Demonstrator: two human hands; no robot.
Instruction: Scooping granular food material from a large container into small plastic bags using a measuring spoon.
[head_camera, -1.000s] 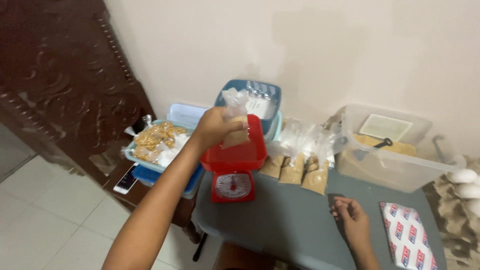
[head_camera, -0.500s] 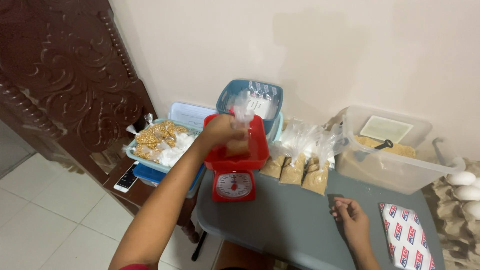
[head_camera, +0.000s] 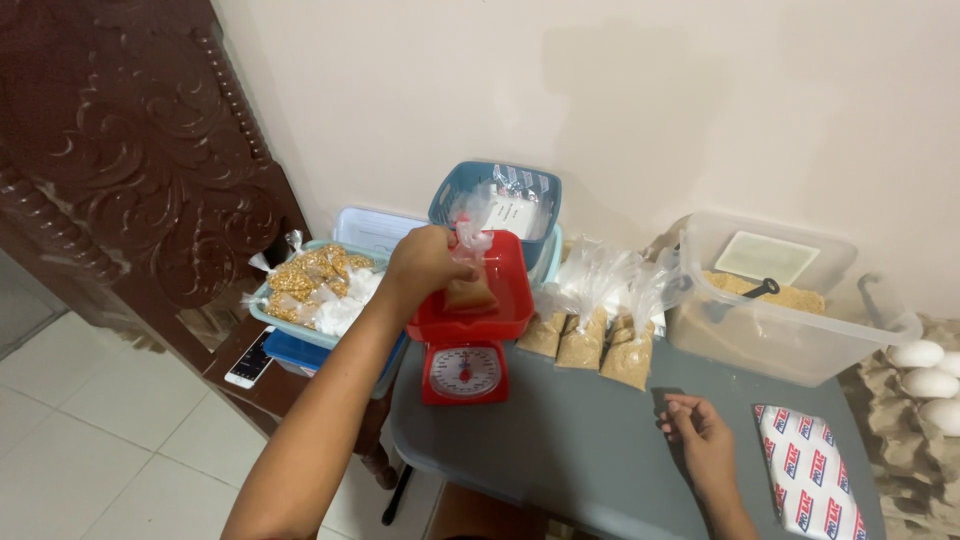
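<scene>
Here, a small clear plastic bag (head_camera: 470, 285) holding a brownish, crumb-like filling sits in the red tray of a red kitchen scale (head_camera: 466, 345), and the left hand (head_camera: 425, 262) pinches the bag's gathered top between its fingertips, the filled bottom resting on the tray. The scale, with its round dial facing the person, stands at the left end of a grey table (head_camera: 580, 450). Just to the right of the scale three more filled bags (head_camera: 590, 335) of the same crumbs stand in a row — their loose tops sticking up — and beside them is a large clear plastic tub (head_camera: 790, 325) with more of the crumbs and a dark scoop handle inside. The right hand (head_camera: 700, 430) rests on the table well apart from the scale, fingers curled loosely inward and holding nothing that can be made out. Near it, at the right edge, lies a flat packet (head_camera: 810, 480) patterned in red, white and blue, and white eggs (head_camera: 925, 370) sit in a cardboard tray beyond. Behind the scale is a blue basket (head_camera: 495, 195) with clear bags; to the left a pale tray (head_camera: 310, 290) holds small tied bags of yellowish and white goods — a phone (head_camera: 250, 357) lies on the dark wooden piece below it.
</scene>
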